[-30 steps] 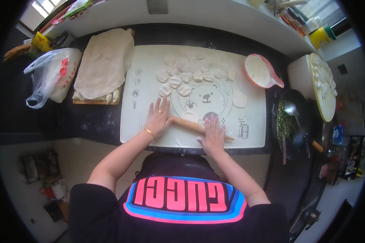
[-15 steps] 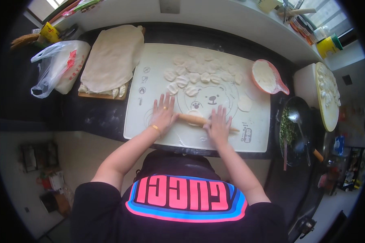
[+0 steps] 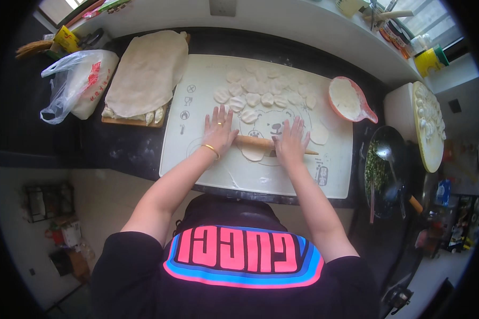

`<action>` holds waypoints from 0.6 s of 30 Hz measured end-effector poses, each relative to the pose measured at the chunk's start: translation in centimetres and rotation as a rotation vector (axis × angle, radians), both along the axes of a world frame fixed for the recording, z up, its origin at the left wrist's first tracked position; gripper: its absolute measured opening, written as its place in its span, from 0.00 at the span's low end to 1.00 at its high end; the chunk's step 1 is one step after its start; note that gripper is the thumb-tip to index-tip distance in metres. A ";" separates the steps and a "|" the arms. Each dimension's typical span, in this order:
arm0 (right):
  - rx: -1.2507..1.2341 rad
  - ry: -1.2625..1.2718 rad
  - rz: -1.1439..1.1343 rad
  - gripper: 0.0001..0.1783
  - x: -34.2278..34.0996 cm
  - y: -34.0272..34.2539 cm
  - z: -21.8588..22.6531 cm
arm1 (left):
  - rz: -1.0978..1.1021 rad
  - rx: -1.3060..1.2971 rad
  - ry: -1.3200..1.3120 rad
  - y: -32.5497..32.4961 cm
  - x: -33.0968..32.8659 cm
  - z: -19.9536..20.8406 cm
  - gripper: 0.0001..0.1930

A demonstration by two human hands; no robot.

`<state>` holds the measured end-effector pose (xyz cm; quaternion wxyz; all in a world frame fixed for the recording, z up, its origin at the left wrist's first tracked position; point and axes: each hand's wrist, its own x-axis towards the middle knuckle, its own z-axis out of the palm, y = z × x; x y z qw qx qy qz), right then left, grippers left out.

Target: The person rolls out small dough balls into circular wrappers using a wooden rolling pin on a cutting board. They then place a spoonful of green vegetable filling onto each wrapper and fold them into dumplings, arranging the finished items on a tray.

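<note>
A wooden rolling pin (image 3: 254,141) lies across a thin round dough wrapper (image 3: 254,154) on the pale mat (image 3: 197,165). My left hand (image 3: 220,128) rests flat over the pin's left end, fingers stretched and apart. Over its right part lies my right hand (image 3: 291,141), likewise spread, with the tapered tip poking out beyond it. Neither hand wraps round the pin; the palms press on it. Farther back on the mat sit several small flattened dough pieces (image 3: 253,99). A single rolled wrapper (image 3: 319,134) lies right of my right hand.
At the left, a dough sheet (image 3: 146,74) covers dumplings on a wooden board (image 3: 125,122), beside a plastic bag (image 3: 80,82). At the right stand a pink bowl of flour (image 3: 346,99), a dark pan of chopped greens (image 3: 378,166) with a ladle, and a round tray of dumplings (image 3: 430,125).
Both hands have slid forward, away from me, rolling the pin with them. More of the wrapper now shows on the near side of the pin.
</note>
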<state>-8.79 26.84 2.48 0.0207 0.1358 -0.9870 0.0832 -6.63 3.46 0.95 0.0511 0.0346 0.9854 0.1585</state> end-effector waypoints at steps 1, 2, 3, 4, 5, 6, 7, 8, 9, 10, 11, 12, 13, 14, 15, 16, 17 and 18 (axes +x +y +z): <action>0.011 -0.004 -0.005 0.41 -0.2 -0.1 0.1 | 0.007 0.012 0.021 -0.1 -0.3 -0.1 0.36; 0.016 -0.029 0.043 0.41 1.3 0.4 -0.7 | -0.046 -0.013 -0.010 -0.3 0.5 -0.1 0.36; 0.009 -0.062 0.099 0.41 3.8 1.0 -0.6 | -0.102 -0.036 -0.040 -0.8 1.9 -0.3 0.36; 0.006 -0.092 0.155 0.41 6.6 1.7 -0.4 | -0.157 -0.056 -0.067 -1.2 3.0 -0.5 0.36; 0.000 -0.123 0.212 0.40 7.9 2.1 -0.2 | -0.187 -0.045 -0.086 -1.3 4.0 -0.2 0.36; -0.022 -0.119 0.214 0.40 8.0 2.1 -0.1 | -0.215 -0.038 -0.108 -1.4 5.1 0.4 0.36; -0.043 -0.115 0.216 0.40 8.1 2.2 0.0 | -0.243 -0.030 -0.130 -1.4 5.6 0.8 0.36; -0.065 -0.111 0.218 0.40 8.1 2.2 0.0 | -0.209 -0.043 -0.063 -1.3 5.1 0.3 0.36; -0.086 -0.053 0.181 0.41 7.1 2.0 -0.3 | -0.169 -0.055 0.004 -1.1 4.0 -0.4 0.35; -0.110 0.009 0.135 0.42 5.3 1.9 -1.1 | -0.138 -0.070 0.074 -1.0 3.2 -0.7 0.35; -0.134 0.072 0.089 0.43 4.2 1.8 -1.8 | -0.146 -0.067 0.026 -0.9 3.2 -0.7 0.35; -0.139 0.080 0.051 0.42 3.9 1.7 -1.6 | -0.152 -0.062 -0.019 -1.0 3.0 -0.7 0.35; -0.116 0.027 0.086 0.41 4.4 1.9 -1.3 | -0.157 -0.056 -0.065 -1.0 3.0 -0.7 0.35; -0.093 -0.027 0.121 0.40 5.7 2.3 -0.7 | -0.203 -0.036 -0.114 -1.3 3.8 -0.4 0.35; -0.070 -0.081 0.155 0.39 6.7 2.6 -0.3 | -0.249 -0.017 -0.164 -1.7 5.2 0.0 0.35; -0.082 -0.062 0.177 0.38 6.9 2.9 -0.5 | -0.297 0.003 -0.213 -1.8 5.8 0.2 0.35; -0.063 0.003 0.136 0.38 5.9 2.8 -1.2 | -0.260 -0.032 -0.162 -1.6 4.8 0.3 0.35; -0.051 0.059 0.094 0.38 4.4 2.2 -2.1 | -0.225 -0.071 -0.122 -1.3 3.6 0.5 0.35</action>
